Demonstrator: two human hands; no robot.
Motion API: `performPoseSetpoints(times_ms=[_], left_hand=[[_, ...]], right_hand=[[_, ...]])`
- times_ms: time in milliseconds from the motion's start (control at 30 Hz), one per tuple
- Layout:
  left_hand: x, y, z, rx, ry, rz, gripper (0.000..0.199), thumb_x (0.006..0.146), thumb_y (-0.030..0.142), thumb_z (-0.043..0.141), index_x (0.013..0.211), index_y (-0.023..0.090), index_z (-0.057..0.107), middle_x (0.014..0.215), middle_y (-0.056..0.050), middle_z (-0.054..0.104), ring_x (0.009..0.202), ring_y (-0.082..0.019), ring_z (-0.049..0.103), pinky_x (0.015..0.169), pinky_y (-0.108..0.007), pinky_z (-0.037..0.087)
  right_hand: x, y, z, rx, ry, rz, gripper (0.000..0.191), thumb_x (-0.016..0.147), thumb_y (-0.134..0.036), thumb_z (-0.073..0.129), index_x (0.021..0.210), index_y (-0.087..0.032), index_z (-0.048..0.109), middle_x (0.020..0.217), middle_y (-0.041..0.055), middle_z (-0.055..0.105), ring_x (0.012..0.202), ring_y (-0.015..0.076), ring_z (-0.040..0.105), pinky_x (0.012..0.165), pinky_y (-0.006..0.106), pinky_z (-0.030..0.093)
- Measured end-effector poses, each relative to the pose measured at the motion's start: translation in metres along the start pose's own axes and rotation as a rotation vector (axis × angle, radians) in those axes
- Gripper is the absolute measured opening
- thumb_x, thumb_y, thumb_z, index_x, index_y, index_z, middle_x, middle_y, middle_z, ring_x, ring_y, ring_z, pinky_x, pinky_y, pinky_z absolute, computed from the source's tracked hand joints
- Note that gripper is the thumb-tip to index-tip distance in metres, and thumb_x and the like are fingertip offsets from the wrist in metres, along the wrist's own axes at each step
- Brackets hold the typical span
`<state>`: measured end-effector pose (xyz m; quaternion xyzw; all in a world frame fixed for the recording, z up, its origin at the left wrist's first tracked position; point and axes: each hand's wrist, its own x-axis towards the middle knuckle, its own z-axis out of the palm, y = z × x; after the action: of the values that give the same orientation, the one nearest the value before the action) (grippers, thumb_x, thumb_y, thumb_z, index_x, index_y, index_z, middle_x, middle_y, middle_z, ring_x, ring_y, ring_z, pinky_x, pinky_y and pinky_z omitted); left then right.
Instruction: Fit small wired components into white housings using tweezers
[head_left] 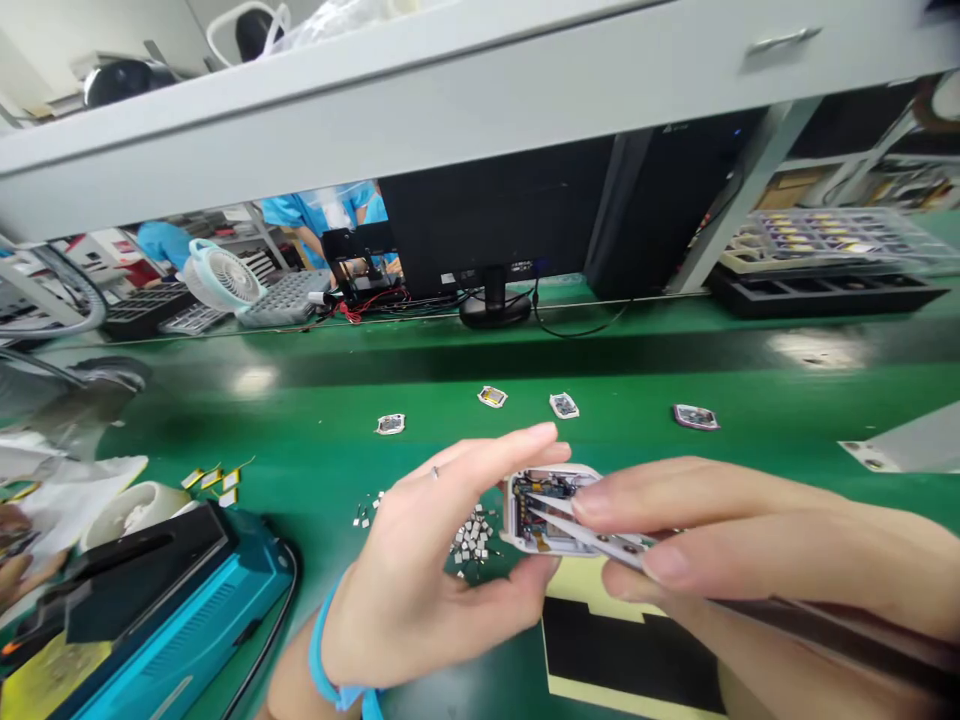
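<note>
My left hand point(442, 560) grips a small white device casing point(512, 515) between thumb and fingers, its open side facing me with circuit parts showing inside. A pair of metal tweezers point(619, 548) is pinched in my right hand point(720, 520). Its two slightly parted tips reach into the casing; whether they hold a part I cannot tell. Behind and below my left hand lies a pile of small silvery square pieces point(472, 540), partly hidden by that hand. Beneath my right hand is a black pad with a cream border point(600, 650).
Similar opened casings point(564, 405) lie spaced along the green bench point(300, 410). On the left stand a teal machine point(187, 620), a white round container point(135, 510) and several yellow-wrapped pieces point(229, 488). A monitor point(495, 220) and stacked trays point(825, 285) are at the back. Co-workers sit beyond and at far left.
</note>
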<state>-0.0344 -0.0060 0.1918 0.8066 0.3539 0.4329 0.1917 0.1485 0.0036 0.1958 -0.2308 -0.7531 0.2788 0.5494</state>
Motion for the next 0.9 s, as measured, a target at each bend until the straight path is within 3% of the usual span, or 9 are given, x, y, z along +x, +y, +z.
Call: performPoseSetpoints(times_ms=[233, 500, 667, 800, 900], left_hand=[[0.001, -0.003, 0.000, -0.002, 0.021, 0.010, 0.071, 0.066, 0.002, 0.063, 0.127, 0.023, 0.034, 0.114, -0.001, 0.056, 0.102, -0.017, 0.056, 0.089, -0.025, 0.050], [0.001, -0.007, 0.001, -0.001, 0.068, 0.015, 0.067, 0.066, 0.004, 0.065, 0.125, 0.023, 0.038, 0.113, -0.001, 0.057, 0.103, -0.018, 0.056, 0.091, -0.024, 0.047], [0.000, -0.006, 0.004, 0.018, 0.085, 0.008, 0.065, 0.067, 0.006, 0.065, 0.124, 0.022, 0.039, 0.112, -0.002, 0.058, 0.102, -0.017, 0.056, 0.091, -0.024, 0.047], [0.000, -0.003, 0.009, 0.019, 0.148, -0.029, 0.060, 0.069, 0.005, 0.061, 0.123, 0.022, 0.039, 0.113, -0.004, 0.057, 0.104, -0.019, 0.055, 0.092, -0.027, 0.046], [0.001, -0.003, 0.011, 0.028, 0.147, -0.044, 0.060, 0.071, 0.007, 0.061, 0.124, 0.023, 0.037, 0.114, -0.004, 0.057, 0.104, -0.018, 0.055, 0.093, -0.028, 0.045]], right_hand=[[0.003, -0.011, -0.003, -0.037, -0.023, -0.005, 0.010, 0.083, -0.030, 0.058, 0.078, -0.021, 0.060, 0.087, -0.0023, 0.065, 0.078, 0.0171, 0.063, 0.069, 0.024, 0.057], [-0.005, 0.004, -0.006, -0.273, -0.036, -0.157, 0.016, 0.088, -0.034, 0.050, 0.080, -0.023, 0.059, 0.091, -0.0028, 0.064, 0.081, 0.0181, 0.062, 0.067, 0.024, 0.057], [-0.011, 0.014, -0.017, -0.207, -0.252, -0.219, 0.013, 0.088, -0.025, 0.049, 0.098, -0.022, 0.056, 0.107, 0.0038, 0.058, 0.095, 0.0222, 0.058, 0.077, 0.028, 0.055], [-0.023, 0.013, -0.017, -0.375, -0.150, -0.200, 0.019, 0.089, -0.036, 0.046, 0.100, -0.025, 0.057, 0.110, 0.0011, 0.057, 0.101, 0.0218, 0.055, 0.079, 0.029, 0.055], [-0.027, 0.009, -0.013, -0.520, -0.148, -0.220, 0.018, 0.089, -0.038, 0.047, 0.099, -0.029, 0.059, 0.110, -0.0043, 0.058, 0.102, 0.0182, 0.055, 0.082, 0.026, 0.054]])
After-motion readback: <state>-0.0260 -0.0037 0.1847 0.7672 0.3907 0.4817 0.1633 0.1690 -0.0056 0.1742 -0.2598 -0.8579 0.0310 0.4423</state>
